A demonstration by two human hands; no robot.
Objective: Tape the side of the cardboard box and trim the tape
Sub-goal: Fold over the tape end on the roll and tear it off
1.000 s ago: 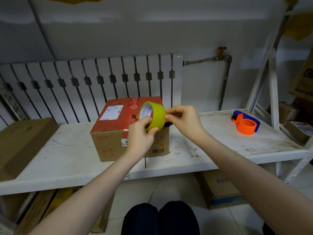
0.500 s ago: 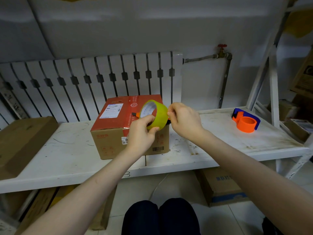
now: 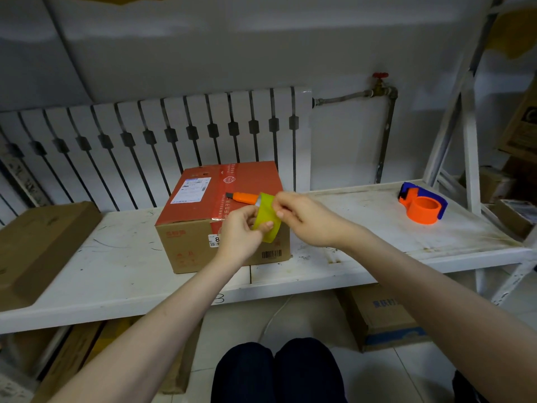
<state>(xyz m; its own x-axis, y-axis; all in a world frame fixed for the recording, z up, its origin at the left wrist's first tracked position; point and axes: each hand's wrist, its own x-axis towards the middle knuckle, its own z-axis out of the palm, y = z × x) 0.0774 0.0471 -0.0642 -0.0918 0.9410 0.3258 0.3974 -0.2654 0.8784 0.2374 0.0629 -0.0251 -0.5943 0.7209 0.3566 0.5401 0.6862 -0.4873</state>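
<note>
A cardboard box point(image 3: 200, 228) with a red top and a white label stands on the white shelf point(image 3: 116, 274). An orange utility knife point(image 3: 242, 196) lies on the box top. In front of the box's near right corner, my left hand point(image 3: 241, 237) holds a roll of yellow-green tape point(image 3: 266, 219), now turned edge-on. My right hand point(image 3: 305, 219) pinches the roll's upper right rim, where the tape end is; no loose tape shows clearly.
An orange and blue tape dispenser point(image 3: 422, 206) sits at the shelf's right end. A flat cardboard package point(image 3: 37, 245) lies at the left. A white radiator point(image 3: 157, 141) stands behind. Boxes point(image 3: 380, 318) rest on the floor below, and my knees point(image 3: 276, 370) are near the shelf edge.
The roll has turned from showing its open face to edge-on and sits slightly lower. My right hand has shifted onto its upper rim. The orange knife is now uncovered.
</note>
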